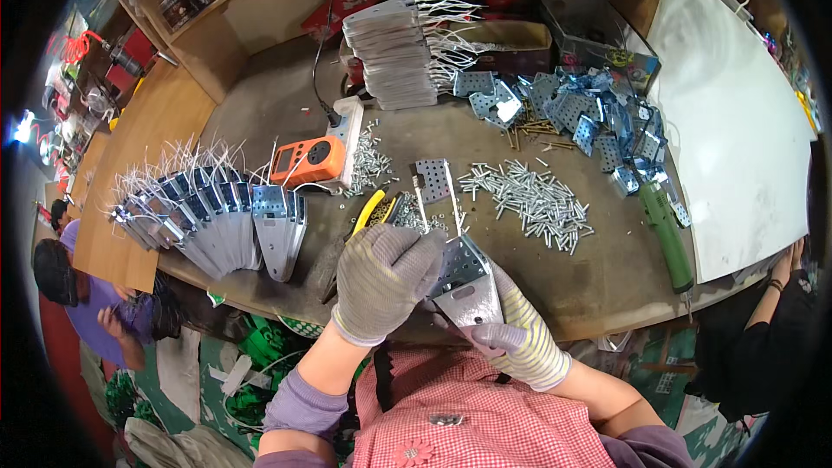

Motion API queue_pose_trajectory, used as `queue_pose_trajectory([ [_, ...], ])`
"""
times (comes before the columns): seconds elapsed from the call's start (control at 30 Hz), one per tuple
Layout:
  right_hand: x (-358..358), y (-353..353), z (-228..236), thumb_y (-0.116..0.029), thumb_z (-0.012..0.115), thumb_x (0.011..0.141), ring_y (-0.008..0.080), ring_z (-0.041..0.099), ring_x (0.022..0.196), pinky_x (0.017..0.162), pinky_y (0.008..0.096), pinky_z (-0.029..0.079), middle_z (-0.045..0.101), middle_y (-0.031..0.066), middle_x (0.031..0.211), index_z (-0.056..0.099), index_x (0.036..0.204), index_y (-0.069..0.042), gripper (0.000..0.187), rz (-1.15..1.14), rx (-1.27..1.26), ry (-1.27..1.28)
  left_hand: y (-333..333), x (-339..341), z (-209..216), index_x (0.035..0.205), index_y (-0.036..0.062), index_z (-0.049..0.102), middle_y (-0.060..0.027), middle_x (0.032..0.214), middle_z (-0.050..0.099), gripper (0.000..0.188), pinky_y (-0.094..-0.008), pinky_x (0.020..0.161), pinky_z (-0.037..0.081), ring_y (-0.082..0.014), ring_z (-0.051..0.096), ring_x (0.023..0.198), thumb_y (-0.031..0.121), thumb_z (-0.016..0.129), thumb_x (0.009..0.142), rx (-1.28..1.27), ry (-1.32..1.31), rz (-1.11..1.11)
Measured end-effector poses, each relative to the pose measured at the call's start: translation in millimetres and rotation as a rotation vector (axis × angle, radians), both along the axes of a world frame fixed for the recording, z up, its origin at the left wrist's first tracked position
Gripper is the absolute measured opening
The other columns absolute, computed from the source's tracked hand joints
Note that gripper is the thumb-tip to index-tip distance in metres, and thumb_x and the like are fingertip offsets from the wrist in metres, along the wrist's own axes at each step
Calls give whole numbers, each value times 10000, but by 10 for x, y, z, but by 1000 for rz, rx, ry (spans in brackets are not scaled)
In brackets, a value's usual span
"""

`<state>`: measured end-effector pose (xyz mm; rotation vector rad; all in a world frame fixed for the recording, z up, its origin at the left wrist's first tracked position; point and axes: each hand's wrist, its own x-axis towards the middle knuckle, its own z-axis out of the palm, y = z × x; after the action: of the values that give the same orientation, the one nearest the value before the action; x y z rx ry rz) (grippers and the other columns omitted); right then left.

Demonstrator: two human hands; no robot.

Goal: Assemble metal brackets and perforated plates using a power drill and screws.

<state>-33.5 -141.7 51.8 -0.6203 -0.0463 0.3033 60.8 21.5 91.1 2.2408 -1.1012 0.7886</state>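
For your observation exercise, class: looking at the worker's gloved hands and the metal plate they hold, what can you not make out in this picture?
Head view, the only one:
- Left hand: its glove covers the plate's left edge, so the grip there is hidden.
- Right hand: its fingers lie mostly under the metal plate.
- Whether a screw is in the fingers: too small to tell.
- Orange meter: display too small.
- Person at the right edge: cut off by the rim.

Both gloved hands, left hand [381, 282] and right hand [520, 338], grip a perforated metal bracket [468, 286] over the workbench [598, 269]

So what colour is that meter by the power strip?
Orange meter, seen in the head view.
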Motion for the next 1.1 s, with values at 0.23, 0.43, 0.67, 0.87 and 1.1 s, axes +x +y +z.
queue_pose_trajectory([
  [0.23,-53,63,78,-216,744,772,241,375,1344,1110,374,317,333,118,1478,187,1498,-44,932,17,-8,24,89,10,-123,913,64,671,-66,711,566,282,-390,534,439,-268,560,618,49,753,644,-72,34,21],
  [0.43,-131,93,-106,-44,584,787,254,350,1359,1107,366,292,322,130,1491,184,1499,-22,817,-195,-506,-181,-97,-510,-114,1262,39,499,-21,832,517,625,-250,649,446,-103,513,719,87,736,686,-484,652,116],
  [0.67,-152,-26,-146,-158,679,752,479,364,1288,1081,459,335,375,318,1375,236,1449,35,848,-238,-1367,-609,-119,-426,-522,1270,47,457,-64,968,572,618,-324,786,487,-174,555,844,143,741,730,-319,757,30],
  [0.87,-187,-1251,-15,-409,645,863,329,553,1131,993,426,411,596,160,1209,594,1223,-62,503,-666,-1864,-390,-55,-447,-607,1207,51,493,-70,999,568,531,-308,776,485,-169,558,835,140,715,733,-418,897,-12],
  [1.1,-454,-2439,-187,-185,724,728,381,559,943,887,460,453,577,196,1058,462,1375,-89,705,-734,-2470,97,-87,-418,-683,1214,82,486,-82,970,560,541,-306,772,485,-192,565,808,142,717,729,-425,847,-58],
])
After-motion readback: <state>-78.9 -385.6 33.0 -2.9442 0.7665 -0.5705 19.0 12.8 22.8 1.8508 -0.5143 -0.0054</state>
